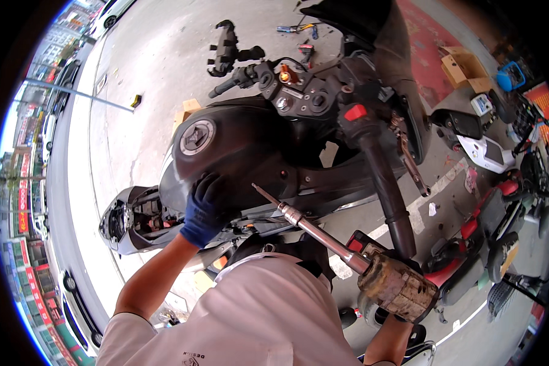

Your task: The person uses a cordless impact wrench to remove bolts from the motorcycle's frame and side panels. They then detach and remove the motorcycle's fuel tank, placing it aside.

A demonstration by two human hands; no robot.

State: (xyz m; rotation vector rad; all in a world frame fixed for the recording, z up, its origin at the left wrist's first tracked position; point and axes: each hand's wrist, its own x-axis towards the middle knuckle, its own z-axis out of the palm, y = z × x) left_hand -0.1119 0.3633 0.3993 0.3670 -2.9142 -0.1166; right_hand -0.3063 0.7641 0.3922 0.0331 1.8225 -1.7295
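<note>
My left hand [202, 213], in a blue glove with dark fingertips, lies against the side of a black motorcycle fuel tank [244, 143], fingers stretched out. A round metal filler cap [197, 136] is set in the tank just beyond it. My right hand [399, 321] grips a worn, dirty cordless impact wrench [399, 287]; the tool's body hides most of that hand. From the wrench runs a long metal extension [323, 236] with a thin bit [263, 194] at its end. The bit points up and left towards the tank's lower side; whether it touches anything I cannot tell.
The handlebar grip [390, 195] and a lever [413, 161] stick out right of the tank. A phone holder [226, 49] stands on the far bar. Hand tools [297, 28] lie on the ground beyond. A cardboard box [465, 68] and scooters [482, 152] are at right.
</note>
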